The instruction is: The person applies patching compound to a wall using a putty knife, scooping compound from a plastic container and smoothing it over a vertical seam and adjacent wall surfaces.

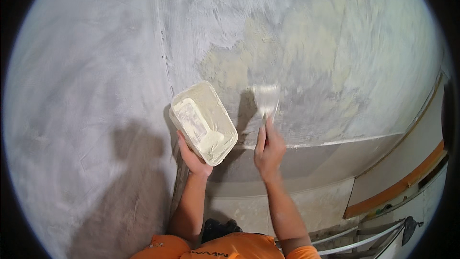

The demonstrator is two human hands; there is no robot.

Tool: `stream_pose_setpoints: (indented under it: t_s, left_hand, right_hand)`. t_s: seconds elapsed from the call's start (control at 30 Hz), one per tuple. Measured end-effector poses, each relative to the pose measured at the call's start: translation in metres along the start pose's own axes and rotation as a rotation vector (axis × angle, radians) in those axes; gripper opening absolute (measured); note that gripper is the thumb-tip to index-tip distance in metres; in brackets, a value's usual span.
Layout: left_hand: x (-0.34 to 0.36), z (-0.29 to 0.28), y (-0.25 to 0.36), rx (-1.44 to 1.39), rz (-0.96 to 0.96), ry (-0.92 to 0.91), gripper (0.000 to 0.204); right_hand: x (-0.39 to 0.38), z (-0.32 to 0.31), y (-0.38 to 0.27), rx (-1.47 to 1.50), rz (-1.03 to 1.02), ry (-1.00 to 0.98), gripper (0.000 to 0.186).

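My left hand (193, 159) holds a white rectangular plastic tub (218, 115) from below and beside, tilted so its inside shows. Pale cream filler (212, 140) coats its walls and bottom. In my right hand (270, 152) is the handle of a putty knife, its wide blade (266, 97) pointing up and slightly blurred. The blade is at the wall (306, 57), where damp-looking cream and grey patches of filler spread above and to the right. Whether the blade presses on the surface I cannot tell. The fingers of my left hand are partly hidden behind the tub.
A corner seam (165, 52) runs down left of the tub, with another grey wall (86, 76) beyond. Below the plaster is a smooth grey band (306, 163). An orange-brown wooden edge (397, 187) and metal rails (359, 242) stand at lower right.
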State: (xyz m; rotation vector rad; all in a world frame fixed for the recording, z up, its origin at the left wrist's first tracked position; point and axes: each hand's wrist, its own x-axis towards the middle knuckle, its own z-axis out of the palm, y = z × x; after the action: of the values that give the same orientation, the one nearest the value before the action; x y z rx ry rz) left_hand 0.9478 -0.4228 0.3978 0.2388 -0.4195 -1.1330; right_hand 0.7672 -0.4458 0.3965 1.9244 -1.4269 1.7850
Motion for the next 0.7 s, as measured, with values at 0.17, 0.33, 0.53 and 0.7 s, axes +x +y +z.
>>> stream_pose_setpoints:
  t_s: [0.17, 0.33, 0.53, 0.7]
  left_hand:
    - [-0.001, -0.007, -0.003, 0.055, -0.009, 0.037, 0.074]
    - [-0.001, -0.020, -0.003, 0.050, 0.002, -0.006, 0.079]
    - [-0.001, 0.006, -0.004, 0.027, 0.036, 0.078, 0.074]
    - [-0.001, -0.012, -0.005, -0.039, 0.018, -0.037, 0.068]
  right_hand:
    - [0.065, 0.013, -0.018, 0.039, 0.004, -0.004, 0.053]
    - [-0.058, 0.039, 0.031, -0.174, 0.119, -0.243, 0.061]
    - [-0.102, 0.014, 0.050, 0.006, 0.139, -0.206, 0.047]
    - [0.047, -0.008, -0.010, 0.148, -0.074, 0.047, 0.039]
